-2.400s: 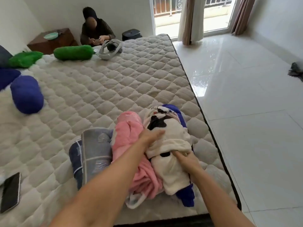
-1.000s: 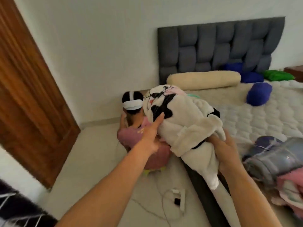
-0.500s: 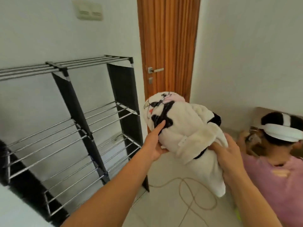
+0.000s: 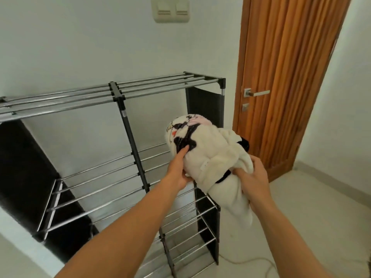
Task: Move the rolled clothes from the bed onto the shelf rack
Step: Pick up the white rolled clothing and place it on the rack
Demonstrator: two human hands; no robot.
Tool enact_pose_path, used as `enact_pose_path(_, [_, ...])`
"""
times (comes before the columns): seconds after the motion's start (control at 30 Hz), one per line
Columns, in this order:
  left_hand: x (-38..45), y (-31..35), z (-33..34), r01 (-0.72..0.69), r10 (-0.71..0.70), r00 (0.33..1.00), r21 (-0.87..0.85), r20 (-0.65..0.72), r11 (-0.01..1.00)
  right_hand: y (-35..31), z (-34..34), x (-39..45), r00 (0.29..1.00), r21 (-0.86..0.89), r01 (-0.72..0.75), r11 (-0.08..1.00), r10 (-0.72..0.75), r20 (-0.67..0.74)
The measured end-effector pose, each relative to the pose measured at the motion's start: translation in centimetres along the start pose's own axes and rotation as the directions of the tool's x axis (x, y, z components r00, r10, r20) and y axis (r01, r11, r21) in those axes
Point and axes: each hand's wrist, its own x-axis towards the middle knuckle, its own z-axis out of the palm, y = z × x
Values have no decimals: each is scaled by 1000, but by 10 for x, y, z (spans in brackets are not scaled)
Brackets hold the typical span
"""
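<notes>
**Roll carried from bed to rack**

You have turned from the bed; the black-and-chrome shelf rack (image 4: pixel 128 137) now faces you. Your left hand (image 4: pixel 177 170) and right hand (image 4: pixel 254 178) both clasp the rolled white-and-black fleece garment (image 4: pixel 210 157), held just before the rack's right bay, not yet shelved.

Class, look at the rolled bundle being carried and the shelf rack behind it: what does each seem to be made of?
Rolled bundle: soft fleece-like fabric, matte and fuzzy, creasing under both hands. Shelf rack: probably metal tubing, since its bars shine; its dark side panels look like cloth, though that is uncertain.
</notes>
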Motion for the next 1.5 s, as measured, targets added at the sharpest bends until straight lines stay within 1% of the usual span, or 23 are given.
enact_pose_path(0.13, [47, 28, -2, -21, 21, 999, -5, -28, 1000, 5, 40, 35, 1000, -7, 28, 1000, -28, 11])
enact_pose_path(0.27, [99, 56, -9, -82, 81, 995, -1, -61, 997, 8, 82, 67, 998, -15, 46, 999, -45, 34])
enact_pose_path(0.3, [111, 61, -12, -99, 101, 991, 20, -87, 995, 9, 92, 73, 998, -8, 44, 999, -44, 35])
enact_pose_path(0.37, [132, 64, -18, -120, 137, 981, 126, -135, 985, 16, 109, 83, 998, -10, 35, 999, -34, 46])
enact_pose_path(0.43, [146, 60, -24, -101, 127, 986, 218, -107, 971, 26, 121, 91, 997, -23, -10, 1000, 11, 82])
enact_pose_path(0.5, [153, 56, -28, -82, 106, 992, 288, -67, 954, 35, 125, 94, 992, -11, -77, 997, 78, 95])
enact_pose_path(0.57, [156, 52, -29, -85, 107, 993, 320, -50, 944, 40, 122, 96, 991, -1, -113, 994, 113, 77])
enact_pose_path(0.7, [152, 44, -27, -144, 181, 981, 360, -72, 922, 42, 109, 92, 983, -39, -168, 985, 170, 72])
enact_pose_path(0.8, [134, 37, -21, -173, 250, 961, 458, -115, 872, 42, 90, 81, 981, -24, -185, 982, 186, 60])
enact_pose_path(0.87, [112, 28, -13, -222, 359, 926, 599, -118, 769, 44, 73, 68, 972, -11, -227, 974, 227, 53])
enact_pose_path(0.9, [98, 23, -8, -274, 448, 890, 688, -84, 672, 46, 62, 60, 969, -17, -243, 970, 243, 49])
enact_pose_path(0.93, [82, 16, -3, -343, 549, 836, 779, -2, 525, 49, 50, 52, 966, -25, -255, 967, 256, 42])
enact_pose_path(0.97, [65, 7, 3, -426, 632, 763, 841, 137, 333, 52, 37, 43, 961, -28, -272, 962, 273, 31])
enact_pose_path(1.0, [49, -3, 10, -507, 659, 691, 850, 298, 147, 56, 22, 34, 956, -23, -291, 956, 292, 14])
enact_pose_path(1.03, [35, -15, 18, -574, 633, 642, 818, 433, 22, 60, 7, 23, 949, -18, -314, 949, 314, -6])
enact_pose_path(1.07, [21, -28, 25, -627, 580, 622, 778, 526, -34, 66, -11, 12, 940, -18, -340, 940, 340, -29])
enact_pose_path(1.13, [-2, -57, 42, -688, 438, 634, 723, 637, -56, 75, -50, -17, 908, -20, -414, 910, 411, -87])
enact_pose_path(1.2, [-20, -91, 57, -713, 261, 658, 696, 706, -83, 87, -94, -54, 866, 11, -482, 876, 478, -148])
enact_pose_path(1.23, [-30, -110, 65, -730, 173, 658, 677, 733, -93, 90, -118, -75, 837, 46, -513, 857, 512, -192])
enact_pose_path(1.3, [-50, -152, 83, -772, 8, 634, 633, 773, -62, 97, -165, -124, 768, 139, -549, 824, 563, -305])
enact_pose_path(1.33, [-62, -175, 92, -794, -66, 608, 607, 791, -36, 102, -189, -151, 727, 187, -555, 811, 582, -364])
enact_pose_path(1.4, [-93, -222, 109, -847, -198, 522, 532, 830, 1, 110, -229, -211, 628, 277, -542, 793, 601, -494])
enact_pose_path(1.5, [-153, -286, 127, -893, -377, 380, 442, 845, 88, 109, -266, -309, 436, 406, -491, 771, 620, -652])
